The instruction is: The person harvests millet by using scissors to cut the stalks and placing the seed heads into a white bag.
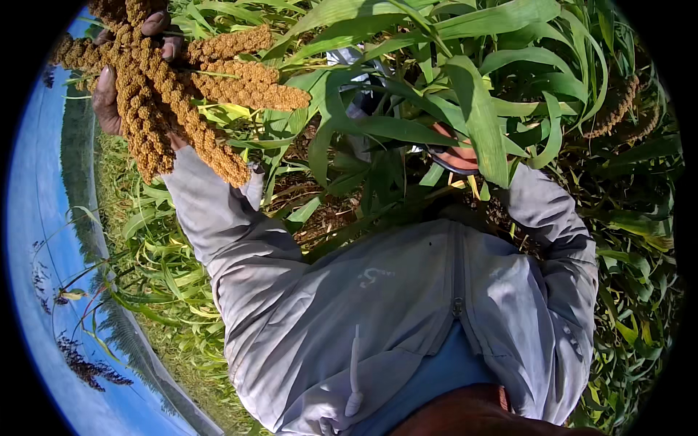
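At the upper left, my left hand (107,98) is closed around a bunch of golden-brown millet seed heads (212,147). Its fingers show between the heads, which fan out in several directions. My right hand (461,154) is lower, in front of the right side of my jacket, partly hidden by broad green leaves (480,114). A dark curved handle (455,168) runs along the underside of that hand; leaves cover the rest of the tool, so its kind cannot be told. Long leaves hang between my two hands.
Dense green crop plants surround me. More drooping seed heads (616,111) hang at the far right. Brown soil and dry litter (332,215) show between the stems. At the left edge are dark seed heads (87,368) on thin stalks, a tree-covered slope (79,158) and the sky.
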Demonstrator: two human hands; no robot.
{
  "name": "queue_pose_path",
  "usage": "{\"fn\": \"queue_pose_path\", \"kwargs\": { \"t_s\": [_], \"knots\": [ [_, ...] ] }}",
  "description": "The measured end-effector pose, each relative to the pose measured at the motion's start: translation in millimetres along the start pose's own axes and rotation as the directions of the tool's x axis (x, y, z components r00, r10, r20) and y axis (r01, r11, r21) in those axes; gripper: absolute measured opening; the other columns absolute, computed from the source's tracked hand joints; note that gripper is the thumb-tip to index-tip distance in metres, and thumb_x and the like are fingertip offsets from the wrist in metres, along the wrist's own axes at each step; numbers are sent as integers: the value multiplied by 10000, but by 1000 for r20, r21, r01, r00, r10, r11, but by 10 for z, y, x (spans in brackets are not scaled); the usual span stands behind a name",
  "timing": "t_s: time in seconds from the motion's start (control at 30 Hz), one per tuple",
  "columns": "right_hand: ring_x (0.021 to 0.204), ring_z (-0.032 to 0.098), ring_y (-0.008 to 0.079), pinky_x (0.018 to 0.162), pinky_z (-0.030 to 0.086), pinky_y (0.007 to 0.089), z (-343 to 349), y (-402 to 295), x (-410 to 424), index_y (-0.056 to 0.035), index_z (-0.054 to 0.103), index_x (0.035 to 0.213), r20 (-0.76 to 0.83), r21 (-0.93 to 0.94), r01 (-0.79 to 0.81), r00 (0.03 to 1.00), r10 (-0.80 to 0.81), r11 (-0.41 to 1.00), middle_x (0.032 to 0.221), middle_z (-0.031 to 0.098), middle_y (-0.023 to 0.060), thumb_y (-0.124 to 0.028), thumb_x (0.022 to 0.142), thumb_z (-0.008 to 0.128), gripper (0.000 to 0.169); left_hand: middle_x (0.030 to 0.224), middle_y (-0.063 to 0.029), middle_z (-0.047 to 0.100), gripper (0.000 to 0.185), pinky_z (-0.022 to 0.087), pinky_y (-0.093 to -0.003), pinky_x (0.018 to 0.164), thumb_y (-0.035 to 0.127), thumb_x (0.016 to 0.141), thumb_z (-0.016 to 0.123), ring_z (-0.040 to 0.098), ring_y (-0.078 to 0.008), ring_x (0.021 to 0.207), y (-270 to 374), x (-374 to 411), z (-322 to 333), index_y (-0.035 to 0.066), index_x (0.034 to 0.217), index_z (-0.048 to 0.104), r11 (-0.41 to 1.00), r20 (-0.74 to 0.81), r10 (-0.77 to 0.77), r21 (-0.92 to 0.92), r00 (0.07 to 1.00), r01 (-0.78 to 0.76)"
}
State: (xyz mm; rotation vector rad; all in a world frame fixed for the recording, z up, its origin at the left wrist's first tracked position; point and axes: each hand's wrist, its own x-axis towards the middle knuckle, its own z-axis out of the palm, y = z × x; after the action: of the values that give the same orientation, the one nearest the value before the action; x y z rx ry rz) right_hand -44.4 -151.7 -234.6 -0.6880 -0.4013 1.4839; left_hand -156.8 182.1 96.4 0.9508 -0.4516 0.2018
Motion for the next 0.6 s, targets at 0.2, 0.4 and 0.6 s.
{"fn": "queue_pose_path", "kwargs": {
  "t_s": [0.2,0.4,0.6],
  "knots": [
    [832,532,229,743,447,346,-1238,-1022,524,-26,563,1097,-406,-610,18,852,-331,792,944,579,97,-245,866,593,319,1090,-260,565,435,564,-376,780,137,862,573,603,-311,908,-11,-1231,-571,-15,1245,435,962,-550,81,261,831,79],
    [774,536,162,720,451,298,-1983,-1547,511,-37,584,1132,-318,-948,-260,704,-635,186,922,599,52,-197,893,547,290,924,-170,676,222,566,-374,749,65,835,580,676,-263,818,-1672,-1622,-2083,-81,997,617,974,-895,-125,-28,427,227],
    [931,563,152,830,448,277,-2319,-1383,84,-18,568,1220,-529,-827,-210,602,-598,521,1053,613,67,-96,883,540,347,930,-79,628,235,542,-403,793,150,829,609,638,-247,858,-3698,-1682,-3395,58,1044,589,983,-939,-159,-122,306,138]
  ]
}}
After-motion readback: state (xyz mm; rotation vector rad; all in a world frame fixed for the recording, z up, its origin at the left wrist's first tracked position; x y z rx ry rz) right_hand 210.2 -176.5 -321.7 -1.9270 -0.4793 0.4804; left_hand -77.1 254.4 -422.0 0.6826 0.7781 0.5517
